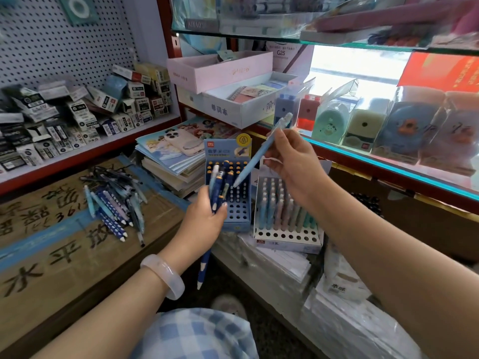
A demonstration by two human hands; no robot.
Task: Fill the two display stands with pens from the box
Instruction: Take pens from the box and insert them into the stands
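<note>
**Pens in both hands over the blue stand**

The right hand (290, 161) pinches a single light-blue plastic pen (255, 158) between thumb and fingers, tilted, its white tip pointing down toward the upper rows of the blue perforated display stand (237, 211). The left hand (204, 218) grips a small bundle of dark-blue pens with white spots (216, 187), held upright in front of that stand; one pen of the bundle hangs out below the palm. A pale translucent bangle (166, 275) sits on the left wrist.

The blue stand holds only a few pens near its top, and most of its holes are bare. Just beside it on the right stands the white perforated display stand (287, 237), filled with pastel pens except for its front rows. Both stands rest on wrapped white paper packs (282, 265). To the left, a loose heap of blue patterned pens (114, 203) lies on the brown cardboard box with black handwriting and blue tape (51, 244).
</note>
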